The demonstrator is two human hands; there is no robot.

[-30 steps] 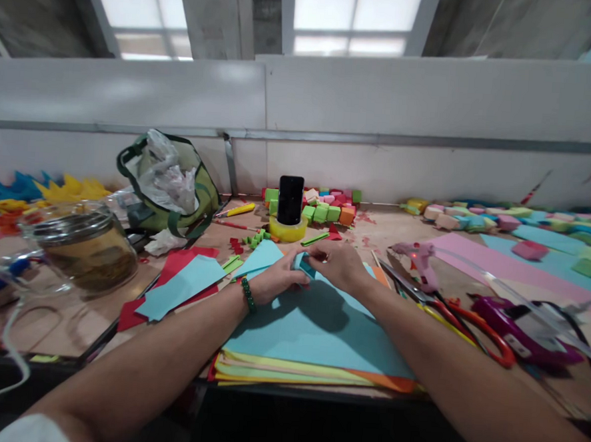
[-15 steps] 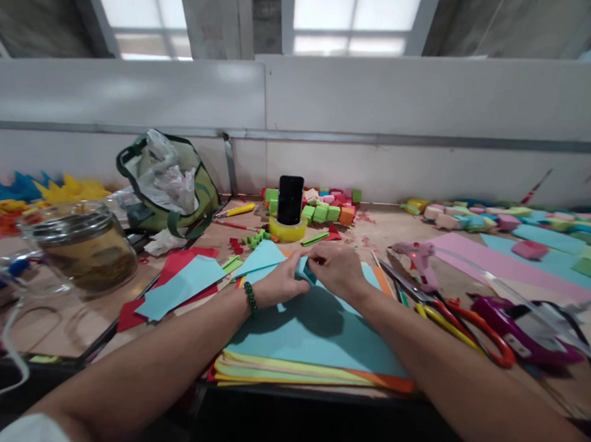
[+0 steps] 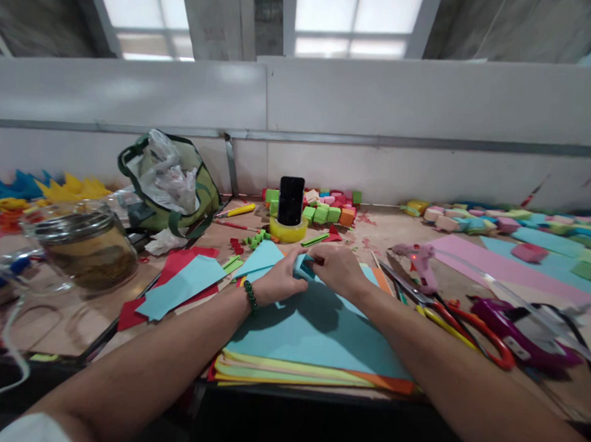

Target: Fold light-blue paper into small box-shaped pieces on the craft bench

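Observation:
Both hands meet over a stack of coloured paper sheets [image 3: 318, 342] with a light blue sheet on top. My left hand [image 3: 277, 283], with a green bead bracelet on the wrist, pinches a small folded light blue paper piece [image 3: 303, 267]. My right hand [image 3: 336, 269] grips the same piece from the right, fingers curled over it. The piece is held just above the far end of the stack, and much of it is hidden by my fingers.
A black phone [image 3: 291, 201] stands in a yellow tape roll with paper cubes [image 3: 326, 209] behind. Scissors [image 3: 462, 321] and a purple glue gun [image 3: 516, 328] lie right. A glass jar [image 3: 86, 248] and a green bag [image 3: 170, 183] sit left, with red and blue paper cuttings [image 3: 181, 284].
Both hands have stayed at the same spot, shifting their fingers slightly on the small blue paper piece as they fold it.

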